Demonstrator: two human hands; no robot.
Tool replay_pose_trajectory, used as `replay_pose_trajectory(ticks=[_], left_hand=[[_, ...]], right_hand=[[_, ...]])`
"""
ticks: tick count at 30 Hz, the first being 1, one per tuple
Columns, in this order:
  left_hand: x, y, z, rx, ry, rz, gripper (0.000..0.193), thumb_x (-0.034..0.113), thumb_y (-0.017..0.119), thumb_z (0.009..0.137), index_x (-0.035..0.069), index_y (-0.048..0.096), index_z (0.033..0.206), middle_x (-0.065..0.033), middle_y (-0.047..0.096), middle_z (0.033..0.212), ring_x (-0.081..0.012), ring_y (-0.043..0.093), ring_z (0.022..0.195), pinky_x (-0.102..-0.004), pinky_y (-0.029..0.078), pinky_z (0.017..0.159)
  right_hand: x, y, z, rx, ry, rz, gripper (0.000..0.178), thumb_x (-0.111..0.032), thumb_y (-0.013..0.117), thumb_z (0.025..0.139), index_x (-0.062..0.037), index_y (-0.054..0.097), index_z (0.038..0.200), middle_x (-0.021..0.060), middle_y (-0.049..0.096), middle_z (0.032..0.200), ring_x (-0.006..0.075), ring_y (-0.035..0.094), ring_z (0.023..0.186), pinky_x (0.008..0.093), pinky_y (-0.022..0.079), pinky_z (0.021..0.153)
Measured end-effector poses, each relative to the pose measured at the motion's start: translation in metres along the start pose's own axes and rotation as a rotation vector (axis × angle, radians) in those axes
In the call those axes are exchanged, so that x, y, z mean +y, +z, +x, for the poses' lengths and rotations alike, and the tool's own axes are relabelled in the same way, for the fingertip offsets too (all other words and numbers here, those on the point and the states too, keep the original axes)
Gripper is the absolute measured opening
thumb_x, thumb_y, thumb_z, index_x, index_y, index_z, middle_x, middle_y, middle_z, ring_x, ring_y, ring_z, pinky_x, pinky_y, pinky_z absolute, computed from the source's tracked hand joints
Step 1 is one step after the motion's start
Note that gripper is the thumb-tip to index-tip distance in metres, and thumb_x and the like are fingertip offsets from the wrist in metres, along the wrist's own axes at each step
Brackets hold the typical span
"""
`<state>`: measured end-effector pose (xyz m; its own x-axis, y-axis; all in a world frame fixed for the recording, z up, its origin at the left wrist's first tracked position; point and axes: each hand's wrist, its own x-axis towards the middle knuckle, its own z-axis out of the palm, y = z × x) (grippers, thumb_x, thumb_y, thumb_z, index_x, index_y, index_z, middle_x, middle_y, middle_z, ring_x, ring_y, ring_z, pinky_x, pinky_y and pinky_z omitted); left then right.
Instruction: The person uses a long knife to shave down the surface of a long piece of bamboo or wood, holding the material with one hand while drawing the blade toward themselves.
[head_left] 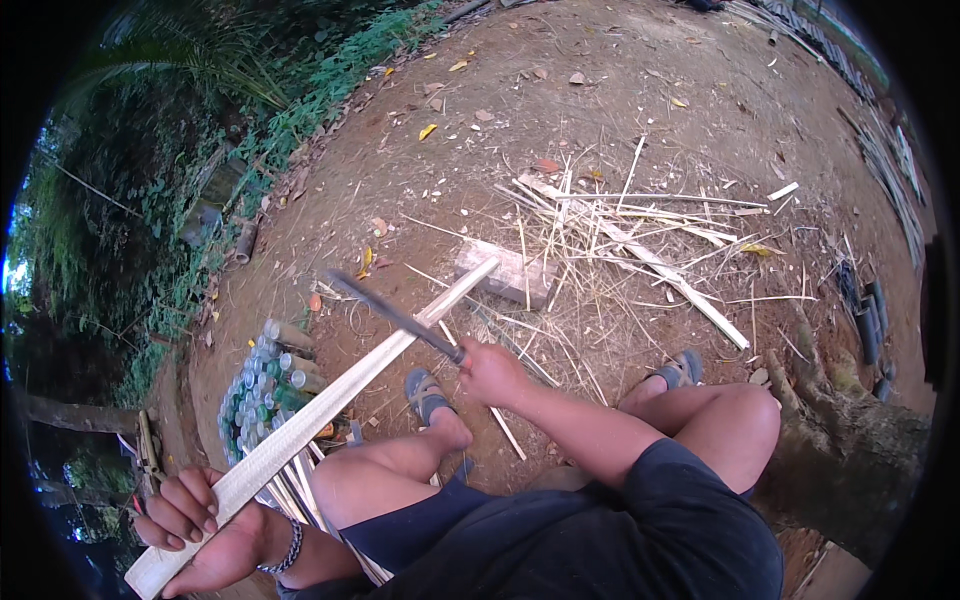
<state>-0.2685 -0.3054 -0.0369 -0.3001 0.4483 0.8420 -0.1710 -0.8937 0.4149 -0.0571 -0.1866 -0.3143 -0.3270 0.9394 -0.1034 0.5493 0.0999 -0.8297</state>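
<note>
My left hand (228, 548), at the lower left with a bracelet on its wrist, is closed round the near end of a long pale bamboo strip (310, 418). The strip slants up and away to the right, its far end at a wooden block (522, 288) on the ground. In my right hand (492, 374) is the handle of a dark-bladed machete (378, 305). Its blade points to the far left and crosses over the strip, short of the block. Whether the edge touches the strip I cannot tell.
Split bamboo strips and shavings (640, 245) lie heaped beyond the block. Several clear bottles (265, 385) are stacked left of my legs, near more strips (300, 480). A tree trunk (840, 450) stands at my right. Green plants (300, 110) edge the dirt ground.
</note>
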Motion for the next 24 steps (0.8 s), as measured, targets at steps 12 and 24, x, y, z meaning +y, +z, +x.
replay_pose_trajectory(ticks=[12, 24], left_hand=[[-0.025, -0.027, 0.052, -0.007, -0.093, 0.046, 0.071, 0.08, 0.03, 0.082, 0.012, 0.033, 0.063, -0.0011, 0.033, 0.059, -0.0123, 0.033, 0.052, -0.0265, 0.028, 0.052], [-0.025, -0.073, 0.096, 0.085, -0.182, 0.203, 0.081, 0.086, 0.015, 0.079, 0.01, 0.032, 0.061, -0.0041, 0.032, 0.059, -0.0148, 0.031, 0.052, -0.0279, 0.029, 0.05]], right_hand=[[0.064, 0.0, 0.063, -0.08, 0.237, 0.107, 0.031, -0.021, 0.055, 0.09, -0.0027, 0.056, 0.115, 0.024, 0.065, 0.099, 0.0395, 0.064, 0.093, 0.0474, 0.051, 0.081], [0.124, 0.016, 0.113, -0.006, 0.32, 0.161, 0.032, -0.016, 0.061, 0.08, -0.0005, 0.054, 0.107, 0.024, 0.065, 0.091, 0.0386, 0.065, 0.088, 0.0474, 0.051, 0.08]])
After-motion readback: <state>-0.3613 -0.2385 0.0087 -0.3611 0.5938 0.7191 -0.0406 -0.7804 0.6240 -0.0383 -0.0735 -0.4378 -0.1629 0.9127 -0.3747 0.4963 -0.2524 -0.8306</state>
